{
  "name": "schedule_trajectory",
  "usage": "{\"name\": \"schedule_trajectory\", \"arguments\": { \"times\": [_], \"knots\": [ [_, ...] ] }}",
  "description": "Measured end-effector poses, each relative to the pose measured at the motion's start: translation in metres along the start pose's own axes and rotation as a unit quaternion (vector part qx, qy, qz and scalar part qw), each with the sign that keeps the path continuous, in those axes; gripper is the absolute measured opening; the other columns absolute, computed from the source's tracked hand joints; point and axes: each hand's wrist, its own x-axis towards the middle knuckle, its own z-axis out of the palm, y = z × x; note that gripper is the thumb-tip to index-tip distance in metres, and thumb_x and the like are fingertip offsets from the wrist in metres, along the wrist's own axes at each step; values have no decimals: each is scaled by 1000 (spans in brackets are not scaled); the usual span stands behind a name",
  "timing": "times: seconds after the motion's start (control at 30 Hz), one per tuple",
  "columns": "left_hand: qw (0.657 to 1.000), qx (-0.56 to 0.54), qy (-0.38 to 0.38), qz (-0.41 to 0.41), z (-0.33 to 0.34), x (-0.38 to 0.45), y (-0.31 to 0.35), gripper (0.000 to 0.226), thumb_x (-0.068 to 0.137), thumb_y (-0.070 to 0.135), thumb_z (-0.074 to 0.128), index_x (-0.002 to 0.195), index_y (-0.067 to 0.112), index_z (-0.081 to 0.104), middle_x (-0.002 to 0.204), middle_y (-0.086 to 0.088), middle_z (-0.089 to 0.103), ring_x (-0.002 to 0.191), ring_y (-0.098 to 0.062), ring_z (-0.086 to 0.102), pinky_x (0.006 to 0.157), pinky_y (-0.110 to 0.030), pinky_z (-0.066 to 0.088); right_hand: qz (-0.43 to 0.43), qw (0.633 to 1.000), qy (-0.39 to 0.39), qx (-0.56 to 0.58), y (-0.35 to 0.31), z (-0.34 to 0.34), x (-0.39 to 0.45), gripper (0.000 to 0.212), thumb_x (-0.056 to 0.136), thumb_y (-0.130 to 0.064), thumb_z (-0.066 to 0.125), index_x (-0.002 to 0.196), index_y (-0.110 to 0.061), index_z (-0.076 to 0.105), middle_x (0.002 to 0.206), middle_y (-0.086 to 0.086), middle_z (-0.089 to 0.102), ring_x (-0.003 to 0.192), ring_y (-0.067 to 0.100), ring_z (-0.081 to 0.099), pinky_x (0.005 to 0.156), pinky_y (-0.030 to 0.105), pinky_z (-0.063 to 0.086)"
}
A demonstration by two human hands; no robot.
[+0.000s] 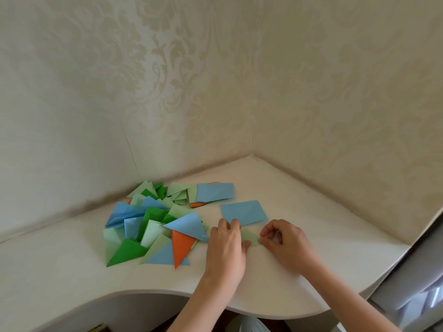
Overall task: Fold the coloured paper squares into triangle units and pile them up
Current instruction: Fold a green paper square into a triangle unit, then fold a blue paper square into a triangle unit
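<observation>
Between both hands' grip (251,238) — pale green paper (249,237)

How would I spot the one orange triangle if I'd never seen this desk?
Start at the white corner desk and find the heap of folded papers left of the left hand. At the heap's near edge lies the orange triangle, tip toward the person. Everything around it is blue or green.

White corner desk (299,236): pile of folded paper triangles (153,226) at left; stack of paper squares (214,191) behind; single blue paper square (243,212) right of the pile.
</observation>
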Motion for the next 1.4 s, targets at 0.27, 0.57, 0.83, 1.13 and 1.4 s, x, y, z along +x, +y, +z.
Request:
{"name": "schedule_trajectory", "arguments": {
  "times": [0.27, 0.57, 0.83, 1.13, 1.4],
  "knots": [
    [998, -60, 11, -10, -1, 6, -2, 23, 92, 15, 56, 113, 23, 52, 96, 1, 62, 95, -19, 52, 77, -29, 41, 5, 1000, 7, 15, -4, -3, 3, 17, 73, -23, 77, 76, -32, 63, 77, -12, 61, 60, 3, 48, 59, 12, 38],
    [980, 43, 187, -47, -59, 31, -58, 11, 91, 19, 60, 101, 22, 63, 69, 4, 57, 77, -23, 48, 68, -33, 24, -128, 988, 39, -77, -30, 20, 20, 45, 80, -34, 71, 122, -23, 59, 123, -8, 57, 115, 13, 52, 97, 27, 38],
    [977, 103, 152, -110, -68, 46, -100, 18, 90, 16, 60, 107, 21, 63, 89, -1, 64, 95, -28, 51, 76, -36, 23, -80, 983, -42, -160, -35, 29, 29, 77, 82, -64, 55, 146, -32, 25, 146, -10, 38, 134, 11, 33, 110, 26, 20],
    [981, -66, 79, 164, -40, 35, -38, 30, 81, 4, 63, 108, 15, 58, 107, 1, 55, 103, -17, 50, 89, -28, 40, -106, 982, 3, -153, -15, 16, 25, 49, 82, -59, 59, 123, -34, 54, 123, -18, 58, 117, 6, 49, 98, 26, 35],
    [987, -51, -61, 138, -2, 24, -31, 27, 92, 24, 55, 119, 21, 55, 120, 9, 55, 115, -11, 45, 95, -23, 36, -152, 986, 12, -65, 3, 10, 19, 9, 81, -41, 67, 84, -34, 68, 106, -22, 64, 105, 1, 57, 95, 36, 44]
  ]
}}
